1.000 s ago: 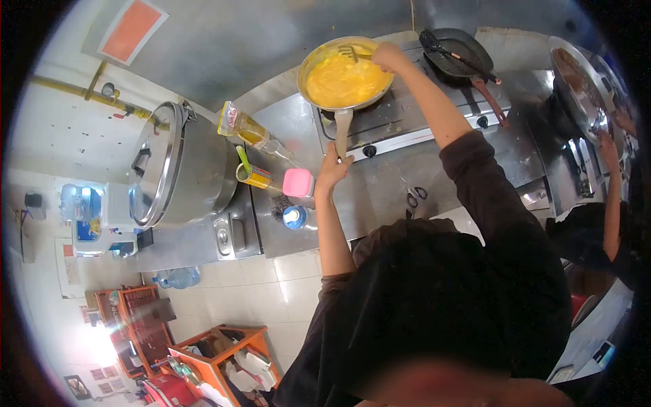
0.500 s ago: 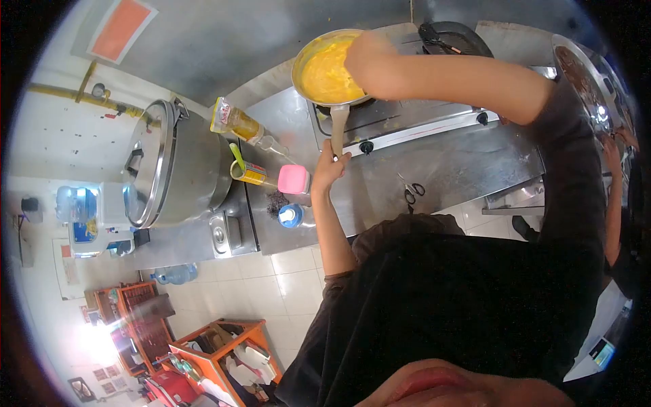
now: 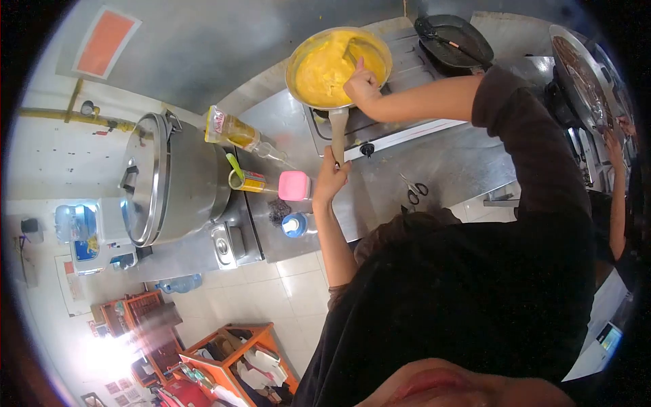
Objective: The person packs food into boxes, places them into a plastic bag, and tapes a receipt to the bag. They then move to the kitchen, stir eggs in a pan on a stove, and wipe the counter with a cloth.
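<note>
A frying pan [image 3: 293,76] with a yellow mixture [image 3: 325,71] in it sits on the gas stove. My left hand [image 3: 330,180] is closed round the end of its pale handle [image 3: 338,129]. Over the pan's right side, my right hand [image 3: 364,87] grips a stirring utensil [image 3: 351,54]. The utensil's lower end is in the mixture, so I cannot make out its exact kind. Left of my left hand stand a pink-lidded container [image 3: 293,185] and a blue-topped bottle [image 3: 293,225]. Scissors [image 3: 414,192] lie on the steel counter to the right.
A dark square pan [image 3: 456,42] with a black-handled utensil stands at the back right. Leftward are an oil bottle [image 3: 234,130], an open can [image 3: 247,182] with a green handle, and a large steel pot [image 3: 183,180]. Another person's hand [image 3: 614,148] is at the far-right pan.
My right hand has moved slightly down with the utensil, and its elbow has come in leftward. My left hand still holds the pan handle. The camera view has shifted a little.
</note>
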Motion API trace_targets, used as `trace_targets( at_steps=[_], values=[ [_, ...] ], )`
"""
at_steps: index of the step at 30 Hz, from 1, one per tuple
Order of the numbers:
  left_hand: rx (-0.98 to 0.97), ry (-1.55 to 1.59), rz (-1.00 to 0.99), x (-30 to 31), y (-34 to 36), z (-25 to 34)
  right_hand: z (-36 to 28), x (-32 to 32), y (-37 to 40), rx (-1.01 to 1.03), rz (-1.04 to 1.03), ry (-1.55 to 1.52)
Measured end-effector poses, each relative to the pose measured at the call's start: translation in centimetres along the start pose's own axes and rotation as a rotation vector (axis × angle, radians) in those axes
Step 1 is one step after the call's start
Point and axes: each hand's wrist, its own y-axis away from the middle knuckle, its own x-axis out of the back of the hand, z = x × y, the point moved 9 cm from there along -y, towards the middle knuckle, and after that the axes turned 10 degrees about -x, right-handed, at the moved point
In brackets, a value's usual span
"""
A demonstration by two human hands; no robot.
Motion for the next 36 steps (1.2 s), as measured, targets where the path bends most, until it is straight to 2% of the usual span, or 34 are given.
trace_targets(
  at_steps=[2,7,9,13,15,18,22,24,25,27,29,30,31,32,34,36],
  values=[
    [0.0,0.005,-0.013,0.0,-0.1,-0.1,0.8,0.0,-0.7,-0.051,0.108,-0.224],
    [0.004,-0.036,-0.005,0.4,-0.3,0.6,1.4,-1.2,-1.0,0.021,0.32,-0.382],
    [0.017,-0.04,-0.042,0.2,-0.2,0.4,2.2,-1.3,-1.1,-0.014,0.473,-0.582],
    [0.011,-0.008,-0.05,0.1,-0.2,0.1,2.6,-3.4,-1.4,0.048,0.472,-0.653],
    [-0.004,-0.028,-0.033,0.2,-0.2,0.3,3.1,-3.4,-1.0,0.147,0.638,-0.73],
    [0.019,-0.023,-0.049,0.1,-0.3,-0.1,3.7,-4.5,-0.8,0.146,0.743,-0.711],
    [0.019,0.014,-0.063,-0.2,-0.1,0.1,5.3,-5.7,-1.0,0.166,0.747,-0.836],
    [0.035,0.018,-0.053,-0.1,0.0,0.1,7.2,-6.6,-2.0,0.184,0.54,-1.026],
    [0.03,0.009,-0.038,0.2,-0.1,0.1,8.2,-6.8,-2.6,0.179,0.558,-1.031],
    [0.026,-0.073,-0.019,0.2,-0.1,0.0,8.7,-10.2,-5.2,0.197,0.119,-1.166],
    [0.023,-0.07,-0.015,0.4,-0.2,-0.1,14.5,-11.3,-5.9,0.151,-0.005,-1.364],
    [0.016,-0.063,-0.025,0.2,-0.2,-0.1,15.2,-11.7,-6.9,0.354,-0.134,-1.261],
    [0.02,-0.07,-0.027,0.1,-0.1,-0.3,19.8,-10.2,-6.4,0.355,-0.053,-1.269],
    [0.02,-0.07,-0.026,0.1,-0.2,-0.5,20.0,-10.6,-6.8,0.534,-0.126,-1.234],
    [0.009,-0.087,-0.032,0.3,-0.6,-0.5,20.9,-11.0,-6.7,0.601,-0.258,-1.193],
    [0.013,-0.043,-0.041,0.1,-0.5,-0.6,19.0,-11.2,-5.7,0.637,-0.228,-1.151]
  ],
)
